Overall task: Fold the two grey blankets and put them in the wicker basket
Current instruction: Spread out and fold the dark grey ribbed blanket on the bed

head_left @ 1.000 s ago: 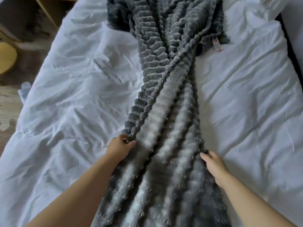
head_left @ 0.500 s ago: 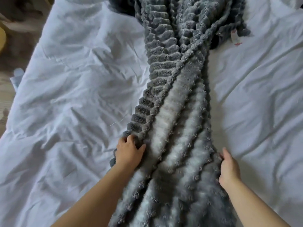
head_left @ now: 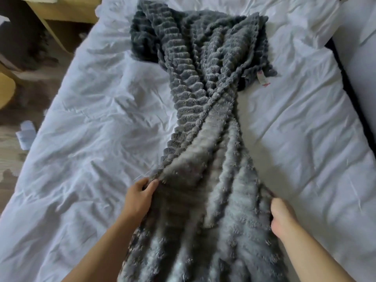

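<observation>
Grey blanket [head_left: 203,102] lies lengthwise down the middle of the bed [head_left: 91,123]. It runs from the near edge, where it drops out of view below me, to a bunched heap close to the far edge. About halfway along, the cloth is twisted: the ribbed face shows on the far part, the paler fluffy face on the near part. A small label [head_left: 262,78] sticks out at the right side of the heap.

My left hand [head_left: 140,197] pinches the blanket's left edge, with thumb and fingers [head_left: 142,183] closed on the hem where the ribbed face rolls over. My right hand [head_left: 282,216] grips the right edge; its fingers are curled into the pile and mostly hidden by it. The hands are well apart across the width.

Step in hand, as I judge it: spreading and straightening this blanket before any fold is made. No fold is laid yet. Only one blanket is in view and the wicker basket is not, so the task looks to be at an early stage.

Next move calls for drawing the two edges apart to open the width, then undoing the twist so that one face lies up along the whole length. The far heap may drag and hold the twist, so it may need lifting and shaking out, not tugging.
</observation>
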Demonstrator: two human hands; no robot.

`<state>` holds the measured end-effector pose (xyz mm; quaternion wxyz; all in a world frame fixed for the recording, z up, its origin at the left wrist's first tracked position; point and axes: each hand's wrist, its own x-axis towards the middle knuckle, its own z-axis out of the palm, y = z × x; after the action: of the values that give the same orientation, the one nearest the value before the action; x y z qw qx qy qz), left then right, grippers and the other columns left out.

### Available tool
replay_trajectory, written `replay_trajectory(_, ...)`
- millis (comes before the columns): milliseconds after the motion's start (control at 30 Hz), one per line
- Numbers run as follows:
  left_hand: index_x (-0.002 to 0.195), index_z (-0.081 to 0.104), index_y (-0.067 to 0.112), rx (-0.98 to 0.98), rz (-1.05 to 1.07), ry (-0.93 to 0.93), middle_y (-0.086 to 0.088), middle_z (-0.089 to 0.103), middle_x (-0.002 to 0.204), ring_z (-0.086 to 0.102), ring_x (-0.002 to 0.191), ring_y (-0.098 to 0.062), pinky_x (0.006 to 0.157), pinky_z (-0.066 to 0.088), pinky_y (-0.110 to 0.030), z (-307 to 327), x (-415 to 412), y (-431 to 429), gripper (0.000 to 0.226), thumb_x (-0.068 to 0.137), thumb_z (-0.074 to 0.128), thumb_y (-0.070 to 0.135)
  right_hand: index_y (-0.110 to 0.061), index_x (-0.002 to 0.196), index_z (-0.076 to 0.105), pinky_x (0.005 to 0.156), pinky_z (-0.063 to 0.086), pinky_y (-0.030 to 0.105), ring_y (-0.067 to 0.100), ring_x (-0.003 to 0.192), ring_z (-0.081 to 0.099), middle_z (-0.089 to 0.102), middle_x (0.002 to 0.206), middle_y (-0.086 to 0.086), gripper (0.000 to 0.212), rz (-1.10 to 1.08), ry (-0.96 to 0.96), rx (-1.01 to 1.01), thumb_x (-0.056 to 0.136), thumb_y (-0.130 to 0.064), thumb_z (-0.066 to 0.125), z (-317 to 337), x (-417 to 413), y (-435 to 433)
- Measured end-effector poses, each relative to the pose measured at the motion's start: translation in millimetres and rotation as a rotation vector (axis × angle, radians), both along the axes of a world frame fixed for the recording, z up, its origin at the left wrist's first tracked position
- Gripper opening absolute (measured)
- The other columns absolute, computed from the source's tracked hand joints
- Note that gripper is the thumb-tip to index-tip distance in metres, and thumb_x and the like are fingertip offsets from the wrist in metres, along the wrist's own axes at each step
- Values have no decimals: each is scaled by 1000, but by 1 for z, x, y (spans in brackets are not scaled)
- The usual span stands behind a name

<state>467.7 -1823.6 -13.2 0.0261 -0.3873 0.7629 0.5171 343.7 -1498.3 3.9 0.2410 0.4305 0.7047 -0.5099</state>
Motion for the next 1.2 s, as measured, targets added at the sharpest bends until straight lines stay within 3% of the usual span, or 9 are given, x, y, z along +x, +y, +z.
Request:
replay_trajectory(200, 66, 52, 8, 2, -77, 40, 3, 46, 50, 46, 46, -10, 47, 39, -23, 79, 35, 15, 32, 91, 61, 26, 6, 75, 61, 72, 45, 46, 37, 82, 58, 61, 92, 29, 26, 132, 68, 468, 93, -7, 47, 70, 13, 26)
replay_trajectory(300, 66, 50, 24, -34, -484, 72, 12, 50, 55, 46, 53, 2, 55, 39, -14, 106, 35, 66, 26, 87, 64, 29, -9, 80, 59, 63, 46, 37, 26, 67, 55, 57, 78, 11, 26, 350, 172, 124, 96, -28, 51, 100, 25, -30)
replay_trajectory(400, 79, 52, 23, -58, -916, 106, 12, 52, 79, 48, 73, -4, 69, 39, -18, 121, 24, 112, 15, 87, 63, 30, -18, 115, 56, 77, 44, 32, 21, 98, 58, 59, 112, 1, 47, 618, 142, -84, 82, -49, 67, 107, 38, -81)
replay_trajectory(533, 86, 62, 17, 28, -1099, 16, 2, 59, 85, 47, 71, -1, 68, 39, -16, 121, 13, 127, 25, 92, 55, 41, -2, 137, 40, 61, 41, 23, 22, 84, 59, 58, 120, 13, 60, 526, 152, 98, 83, -11, 63, 99, 47, -82)
replay_trajectory(633, 77, 62, 25, 159, -797, -130, 9, 55, 70, 50, 57, -3, 63, 49, -23, 99, 9, 113, 33, 96, 45, 47, -1, 136, 42, 80, 41, 32, 32, 109, 56, 55, 128, 17, 58, 346, 185, 75, 83, -11, 61, 92, 42, -62)
replay_trajectory(767, 119, 61, 14, -53, -264, -297, 2, 63, 101, 57, 57, -3, 48, 44, -18, 47, 11, 71, 28, 93, 51, 20, -5, 110, 55, 82, 40, 36, 30, 102, 56, 60, 113, 14, 30, 346, 196, 41, 83, -16, 63, 84, 47, -52)
replay_trajectory(967, 135, 45, 9, -6, -15, -491, -15, 61, 120, 60, 103, -31, 82, 47, -32, -27, 25, 21, 66, 79, 73, 32, -12, 97, 63, 90, 49, 44, 30, 94, 62, 68, 97, 8, 20, 385, 299, 72, 79, -20, 67, 70, 50, -58)
replay_trajectory(1100, 82, 59, 14, 173, -78, -455, -8, 59, 67, 55, 59, -23, 57, 40, -26, -39, 13, 19, 24, 83, 70, 36, -14, 82, 60, 77, 48, 40, 29, 80, 60, 67, 86, 7, 5, 331, 393, 112, 79, -10, 63, 65, 47, -56)
replay_trajectory(1200, 75, 62, 11, 216, 58, -296, -8, 62, 66, 58, 60, -24, 55, 46, -29, -25, 12, 9, 22, 88, 59, 29, -12, 71, 50, 60, 36, 33, 23, 64, 44, 54, 69, 5, 13, 252, 414, 114, 79, -5, 56, 66, 44, -61)
